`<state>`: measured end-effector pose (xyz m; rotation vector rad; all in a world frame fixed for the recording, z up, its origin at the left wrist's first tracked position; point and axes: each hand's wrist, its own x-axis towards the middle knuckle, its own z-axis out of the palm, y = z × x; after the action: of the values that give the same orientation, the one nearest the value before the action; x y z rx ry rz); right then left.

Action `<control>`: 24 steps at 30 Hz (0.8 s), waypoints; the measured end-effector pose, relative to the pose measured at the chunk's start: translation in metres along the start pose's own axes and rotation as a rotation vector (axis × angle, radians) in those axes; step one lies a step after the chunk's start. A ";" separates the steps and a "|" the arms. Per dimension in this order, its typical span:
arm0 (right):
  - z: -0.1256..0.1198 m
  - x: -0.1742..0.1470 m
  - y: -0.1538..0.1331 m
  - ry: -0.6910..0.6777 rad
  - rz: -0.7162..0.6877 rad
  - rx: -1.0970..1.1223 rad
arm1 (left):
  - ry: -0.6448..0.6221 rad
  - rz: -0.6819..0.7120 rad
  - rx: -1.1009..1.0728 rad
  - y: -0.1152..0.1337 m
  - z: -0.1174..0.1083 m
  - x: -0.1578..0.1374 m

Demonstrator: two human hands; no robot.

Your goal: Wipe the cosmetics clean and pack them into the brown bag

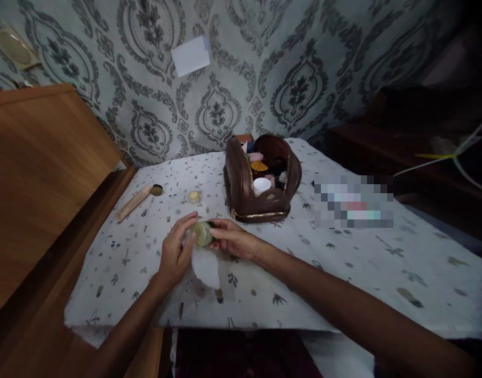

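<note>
Both hands are closed around a small jar with pale green contents [202, 234], held on its side above the table. My left hand [175, 249] grips its body, and a white tissue [206, 269] hangs below from the same hand. At the jar's other end, the fingers of my right hand [236, 240] are wrapped round a dark lid [212, 227]; whether it is on or off the jar I cannot tell. Just beyond the hands stands a small pot with a yellowish top [194, 197].
A brown cosmetic bag [241, 194] stands unzipped behind my hands, with a white-lidded jar [261, 186] and other items inside. To the left lie a beige tube [134, 203] and a dark round cap [157, 189]. Wooden furniture [48, 152] borders the patterned tablecloth [264, 299].
</note>
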<state>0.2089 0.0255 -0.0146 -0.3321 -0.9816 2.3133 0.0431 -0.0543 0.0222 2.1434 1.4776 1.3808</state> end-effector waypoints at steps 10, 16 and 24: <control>0.000 0.002 0.010 0.118 -0.141 -0.420 | 0.040 -0.172 0.132 -0.003 0.008 -0.002; 0.007 -0.005 0.003 -0.006 0.010 -0.375 | 0.151 -0.208 0.077 0.003 0.007 0.020; 0.011 -0.025 -0.042 -0.023 -0.070 -0.233 | 0.106 -0.213 0.030 0.003 0.011 0.038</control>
<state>0.2412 0.0267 0.0232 -0.3595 -1.2576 2.1486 0.0557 -0.0217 0.0402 1.8899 1.7186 1.4216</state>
